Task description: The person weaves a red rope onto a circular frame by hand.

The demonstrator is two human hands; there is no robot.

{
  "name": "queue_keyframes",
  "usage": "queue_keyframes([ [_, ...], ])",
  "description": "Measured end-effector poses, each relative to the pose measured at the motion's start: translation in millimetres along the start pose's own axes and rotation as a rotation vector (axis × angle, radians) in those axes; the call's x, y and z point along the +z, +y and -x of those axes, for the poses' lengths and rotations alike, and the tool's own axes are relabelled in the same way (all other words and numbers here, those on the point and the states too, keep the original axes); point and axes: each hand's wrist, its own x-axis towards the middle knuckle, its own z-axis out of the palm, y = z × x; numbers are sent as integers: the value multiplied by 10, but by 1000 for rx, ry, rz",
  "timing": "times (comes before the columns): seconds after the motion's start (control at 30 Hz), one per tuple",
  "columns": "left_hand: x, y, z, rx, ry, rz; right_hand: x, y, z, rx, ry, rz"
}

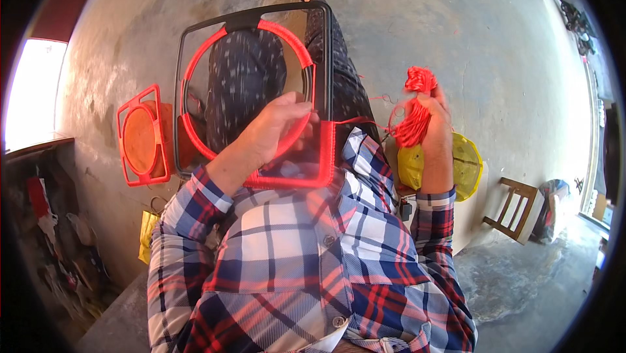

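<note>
A black rectangular frame with a round ring inside it (254,7) rests over my lap. Red cord covers much of the ring and the frame's near right corner; the far side and most of the left side are bare black. My left hand (282,125) is closed on the ring's right part, with its fingertips partly hidden. Off to the right, my right hand (435,108) grips a bundle of red cord (417,121), bunched at the top and hanging in loops below. A red strand (355,120) runs from the frame's right side toward the bundle.
On the left stands a red frame with a ring (161,128), by an orange round surface (140,139). A yellow mesh basket (468,167) sits beneath my right forearm. Farther right is a small wooden stool (512,209). A yellow bag (148,235) lies near my left elbow.
</note>
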Motion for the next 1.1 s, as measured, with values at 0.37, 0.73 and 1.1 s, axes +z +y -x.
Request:
queue_keyframes([
  [0.37, -144, -147, -1, 170, 3, 421, 1154, 223, 430, -984, -634, 916],
  [0.73, -265, -137, 29, 246, -169, 630, 712, 446, 242, 265, -544, 18],
  [1.1, -195, -351, 54, 720, -38, -402, 623, 452, 105, 400, -984, 336],
])
